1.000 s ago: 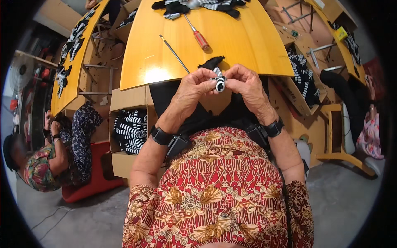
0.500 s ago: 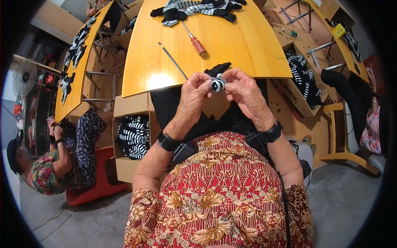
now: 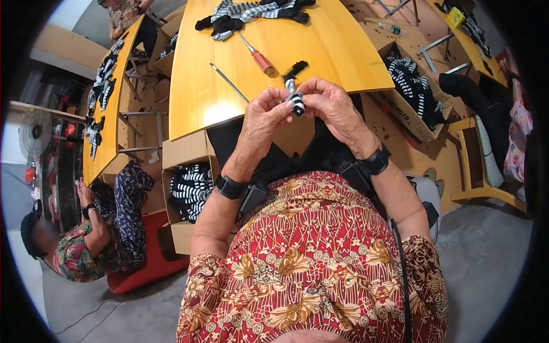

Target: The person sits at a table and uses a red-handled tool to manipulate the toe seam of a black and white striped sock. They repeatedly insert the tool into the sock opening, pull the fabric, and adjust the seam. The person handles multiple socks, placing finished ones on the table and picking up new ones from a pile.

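Note:
At the near edge of the table, a striped sock (image 3: 297, 106) in black, white and grey is bunched up between my two hands. My left hand (image 3: 266, 114) pinches one side of its rolled part with thumb and fingers. From the other side my right hand (image 3: 330, 107) grips it the same way. The sock's grey and black end (image 3: 295, 71) reaches away from my fingers over the tabletop. Beyond my left hand lie a screwdriver (image 3: 262, 62) with a red handle and a thin dark rod (image 3: 229, 83).
More striped socks (image 3: 243, 17) lie at the far end of the yellow table (image 3: 331, 48). Cardboard boxes of striped socks stand left (image 3: 191, 188) and right (image 3: 409, 86). A person (image 3: 86, 234) sits at the left table, another (image 3: 517, 126) at the far right.
The sock's bunched part has turned downward between my fingers, and more of its length now shows stretching away over the table. Both hands keep hold. The whole view has shifted slightly.

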The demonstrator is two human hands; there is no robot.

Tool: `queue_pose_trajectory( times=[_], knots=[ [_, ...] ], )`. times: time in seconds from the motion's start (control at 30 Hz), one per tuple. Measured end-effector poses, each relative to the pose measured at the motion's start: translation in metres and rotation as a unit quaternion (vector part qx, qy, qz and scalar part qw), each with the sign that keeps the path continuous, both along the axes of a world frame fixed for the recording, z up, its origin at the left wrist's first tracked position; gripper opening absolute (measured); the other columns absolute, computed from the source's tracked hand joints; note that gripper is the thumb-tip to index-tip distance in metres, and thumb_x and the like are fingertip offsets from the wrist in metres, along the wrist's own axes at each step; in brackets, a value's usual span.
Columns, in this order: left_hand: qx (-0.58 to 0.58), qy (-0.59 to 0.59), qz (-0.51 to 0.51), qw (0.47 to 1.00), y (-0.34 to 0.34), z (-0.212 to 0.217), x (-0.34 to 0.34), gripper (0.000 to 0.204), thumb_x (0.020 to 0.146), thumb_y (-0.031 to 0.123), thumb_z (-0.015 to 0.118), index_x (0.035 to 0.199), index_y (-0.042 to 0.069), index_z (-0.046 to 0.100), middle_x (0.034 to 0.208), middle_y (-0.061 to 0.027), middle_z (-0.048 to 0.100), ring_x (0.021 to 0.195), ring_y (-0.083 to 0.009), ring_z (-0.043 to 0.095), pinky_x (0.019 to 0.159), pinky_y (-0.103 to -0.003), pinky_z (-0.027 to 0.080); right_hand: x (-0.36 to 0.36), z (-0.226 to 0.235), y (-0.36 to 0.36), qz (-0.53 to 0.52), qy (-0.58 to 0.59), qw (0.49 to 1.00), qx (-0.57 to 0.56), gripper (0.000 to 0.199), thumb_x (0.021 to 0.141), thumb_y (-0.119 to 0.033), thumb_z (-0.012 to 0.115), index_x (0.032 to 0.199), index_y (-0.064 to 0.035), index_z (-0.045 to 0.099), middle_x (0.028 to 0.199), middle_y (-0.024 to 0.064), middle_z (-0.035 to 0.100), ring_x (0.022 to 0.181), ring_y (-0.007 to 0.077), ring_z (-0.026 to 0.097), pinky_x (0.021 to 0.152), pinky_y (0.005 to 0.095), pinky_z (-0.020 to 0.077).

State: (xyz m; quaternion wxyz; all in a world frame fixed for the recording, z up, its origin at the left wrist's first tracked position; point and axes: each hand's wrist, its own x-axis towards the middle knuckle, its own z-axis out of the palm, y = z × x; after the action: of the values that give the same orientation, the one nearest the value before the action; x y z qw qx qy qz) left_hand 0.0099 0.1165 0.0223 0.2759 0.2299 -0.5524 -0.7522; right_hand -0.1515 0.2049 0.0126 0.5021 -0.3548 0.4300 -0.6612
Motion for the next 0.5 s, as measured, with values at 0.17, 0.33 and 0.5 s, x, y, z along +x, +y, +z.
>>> queue_pose_trajectory(
  times=[0.17, 0.33, 0.5],
  knots=[
    [-0.117, -0.019, 0.047, 0.992, 0.001, -0.004, -0.006, 0.012, 0.092, 0.014, 0.064, 0.098, 0.004, 0.061, 0.08, 0.002, 0.061, 0.068, -0.0047, 0.054, 0.062, -0.018, 0.044, 0.0, -0.001, -0.001, -0.016, 0.067, 0.998, 0.002, 0.012, 0.085, -0.005, 0.063, 0.096, -0.0018, 0.063, 0.088, 0.0004, 0.063, 0.081, 0.0064, 0.058, 0.07, 0.0199, 0.0472],
    [-0.117, 0.023, 0.061, 0.991, 0.0, -0.016, -0.014, 0.011, 0.093, 0.013, 0.062, 0.097, 0.004, 0.057, 0.084, 0.0, 0.06, 0.069, -0.0054, 0.053, 0.062, -0.019, 0.044, 0.01, -0.005, -0.001, -0.092, 0.083, 0.992, -0.031, 0.008, 0.086, -0.003, 0.061, 0.093, -0.0002, 0.062, 0.086, 0.001, 0.063, 0.079, 0.0065, 0.058, 0.072, 0.0209, 0.0476],
    [-0.088, 0.001, 0.058, 0.994, 0.007, -0.026, -0.014, 0.01, 0.094, 0.011, 0.06, 0.097, 0.003, 0.056, 0.083, -0.0003, 0.058, 0.069, -0.0064, 0.053, 0.063, -0.02, 0.044, 0.01, -0.016, -0.001, -0.13, 0.115, 0.985, 0.0, 0.006, 0.086, -0.002, 0.06, 0.091, 0.0002, 0.062, 0.082, 0.0007, 0.062, 0.076, 0.0067, 0.057, 0.07, 0.0216, 0.0476]
  ],
)
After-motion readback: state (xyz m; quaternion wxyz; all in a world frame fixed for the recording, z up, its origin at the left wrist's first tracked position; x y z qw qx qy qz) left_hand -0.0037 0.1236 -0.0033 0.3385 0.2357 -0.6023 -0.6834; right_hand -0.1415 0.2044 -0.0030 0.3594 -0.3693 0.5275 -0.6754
